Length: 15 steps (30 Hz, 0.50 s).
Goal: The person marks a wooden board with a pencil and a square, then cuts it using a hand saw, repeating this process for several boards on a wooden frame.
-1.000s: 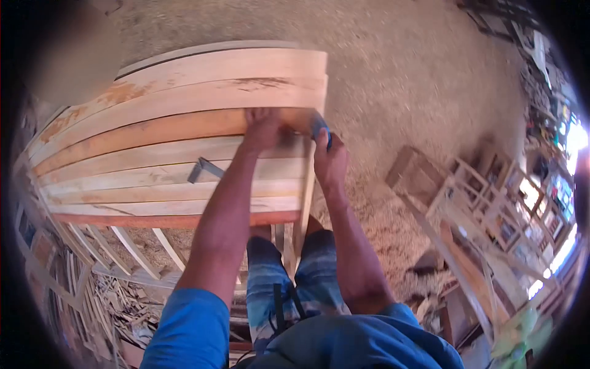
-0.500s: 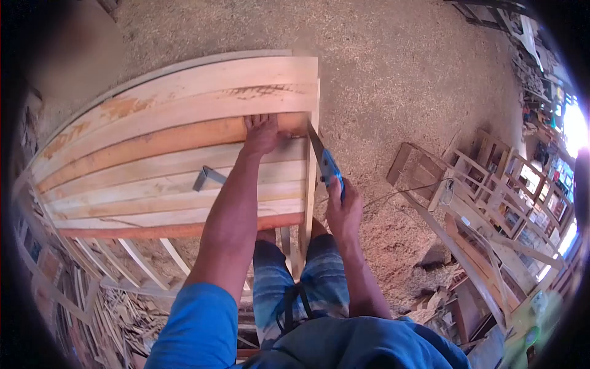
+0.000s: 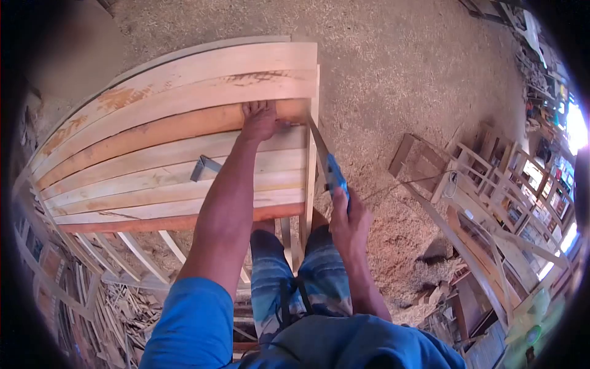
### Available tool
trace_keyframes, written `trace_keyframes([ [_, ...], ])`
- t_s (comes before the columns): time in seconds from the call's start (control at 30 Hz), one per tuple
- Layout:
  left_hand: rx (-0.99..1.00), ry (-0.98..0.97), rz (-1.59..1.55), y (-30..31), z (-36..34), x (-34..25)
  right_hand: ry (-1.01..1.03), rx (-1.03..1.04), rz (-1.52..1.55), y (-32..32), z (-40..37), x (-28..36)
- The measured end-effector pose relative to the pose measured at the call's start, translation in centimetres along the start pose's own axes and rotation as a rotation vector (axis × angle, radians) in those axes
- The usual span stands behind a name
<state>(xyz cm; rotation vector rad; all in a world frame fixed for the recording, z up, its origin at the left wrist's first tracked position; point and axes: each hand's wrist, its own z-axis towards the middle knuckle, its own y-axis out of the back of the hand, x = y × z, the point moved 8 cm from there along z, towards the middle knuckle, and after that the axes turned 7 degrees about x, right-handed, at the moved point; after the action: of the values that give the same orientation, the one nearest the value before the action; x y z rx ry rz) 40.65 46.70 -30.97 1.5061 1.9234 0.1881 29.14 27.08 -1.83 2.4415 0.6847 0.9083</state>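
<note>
Several long boards lie side by side, forming a curved wooden panel. My left hand rests on the orange-brown board near its right end, fingers spread toward the far side. In my right hand is the blue handle of a handsaw. The saw's blade slants up and left to the right end of that same board, by the upright edge strip. A small metal square lies on the paler boards left of my left forearm.
Wooden frames and boards are piled at the right, with a cable over them. Thin wood strips lie heaped at the lower left. Sawdust and shavings cover the floor. Wooden ribs extend below the panel.
The saw and my right hand have shifted slightly down and right, drawing the blade back. The panel and my left hand appear a little higher in view.
</note>
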Motion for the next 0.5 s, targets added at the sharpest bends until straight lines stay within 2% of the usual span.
trace_keyframes([
  [0.07,-0.019,-0.016,0.019,-0.4,0.5,-0.1,-0.103,0.006,0.026,0.2,0.0,-0.4],
  [0.13,-0.096,-0.031,0.036,-0.6,-0.1,0.1,0.032,0.034,0.059,-1.6,1.5,0.2],
  [0.17,-0.064,-0.025,0.010,-1.4,-0.3,0.4,0.082,0.058,0.070,-2.7,1.4,0.3],
  [0.23,-0.030,-0.030,-0.026,-0.7,0.4,0.3,0.101,0.140,0.045,-7.0,1.8,1.8],
  [0.27,-0.075,-0.045,-0.009,0.4,0.8,0.2,0.125,0.176,0.033,-8.5,2.4,2.6],
  [0.33,-0.153,-0.051,0.002,0.7,0.7,0.2,0.042,0.028,0.004,-6.7,0.4,1.2],
  [0.43,-0.140,-0.085,-0.049,-0.9,-1.3,-0.4,-0.103,0.053,-0.001,-0.5,-1.5,0.0],
  [0.5,-0.252,-0.098,0.011,0.0,-0.3,0.5,-0.068,0.070,0.018,0.6,-0.4,0.7],
])
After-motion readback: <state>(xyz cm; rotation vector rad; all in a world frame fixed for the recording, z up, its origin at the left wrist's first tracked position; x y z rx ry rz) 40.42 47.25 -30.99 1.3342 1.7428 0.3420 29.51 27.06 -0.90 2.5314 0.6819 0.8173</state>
